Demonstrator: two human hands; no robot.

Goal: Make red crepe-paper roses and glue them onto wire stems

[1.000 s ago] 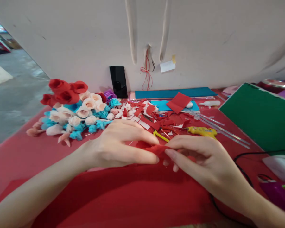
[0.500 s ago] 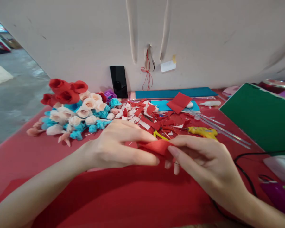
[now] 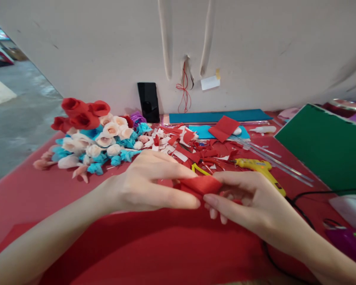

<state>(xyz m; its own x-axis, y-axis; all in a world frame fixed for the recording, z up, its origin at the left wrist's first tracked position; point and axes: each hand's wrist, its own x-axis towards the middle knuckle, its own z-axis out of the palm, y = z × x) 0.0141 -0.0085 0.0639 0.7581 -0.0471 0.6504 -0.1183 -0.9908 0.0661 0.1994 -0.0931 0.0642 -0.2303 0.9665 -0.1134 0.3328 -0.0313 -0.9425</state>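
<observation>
Both of my hands meet at the middle of a red table over a large red sheet point(image 3: 154, 245). My left hand point(image 3: 148, 182) is closed, thumb and fingers pinching a small folded piece of red foam point(image 3: 200, 185). My right hand point(image 3: 249, 202) is closed on the same red piece from the right, its fingers curled under it. A yellow glue gun point(image 3: 259, 168) lies just beyond my right hand.
A pile of red, cream and blue paper roses point(image 3: 91, 136) sits at the left. Red and white scraps point(image 3: 190, 148), clear glue sticks point(image 3: 273, 158), a blue sheet point(image 3: 216, 116) and a black phone point(image 3: 148, 102) lie behind. A green sheet point(image 3: 326, 144) is at right, with a black cable point(image 3: 314, 194).
The red piece has been folded and rolled tighter between my fingers. My right hand has shifted slightly left and down, uncovering more of the glue gun.
</observation>
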